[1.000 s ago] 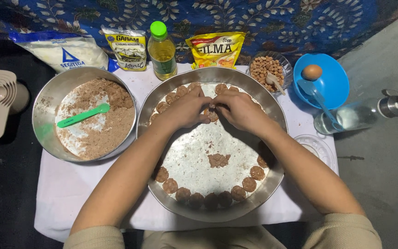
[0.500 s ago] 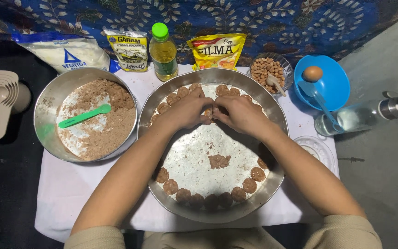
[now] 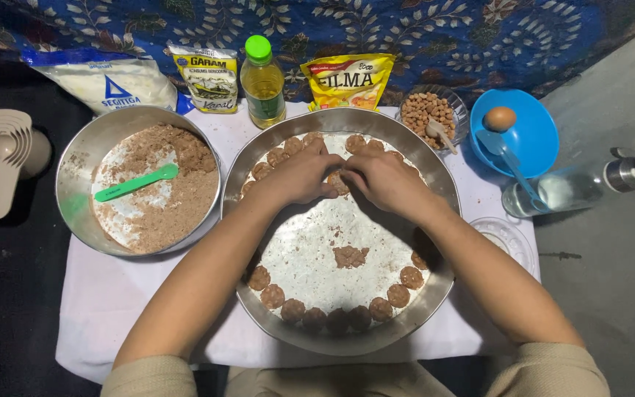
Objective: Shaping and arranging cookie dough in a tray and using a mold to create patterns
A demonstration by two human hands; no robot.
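Note:
A large round metal tray (image 3: 259,151) lies on the white cloth, dusted with flour and ringed with several small brown dough discs (image 3: 314,316). A small lump of brown dough (image 3: 350,256) rests near its middle. My left hand (image 3: 299,176) and my right hand (image 3: 380,180) meet over the far half of the tray, fingertips pinched together on a small piece of dough (image 3: 337,184) between them.
Left of the tray stands a metal bowl (image 3: 75,176) of brown dough with a green spatula (image 3: 137,182). Behind it are a flour bag (image 3: 108,81), a salt packet (image 3: 203,73), an oil bottle (image 3: 262,81), a yellow packet (image 3: 347,81) and a peanut bowl (image 3: 431,110). At right are a blue bowl (image 3: 534,140) with an egg (image 3: 500,117) and a clear bottle (image 3: 575,187).
Both hands have stayed together over the far part of the tray, with only slight finger movement on the dough piece. Nothing else has shifted.

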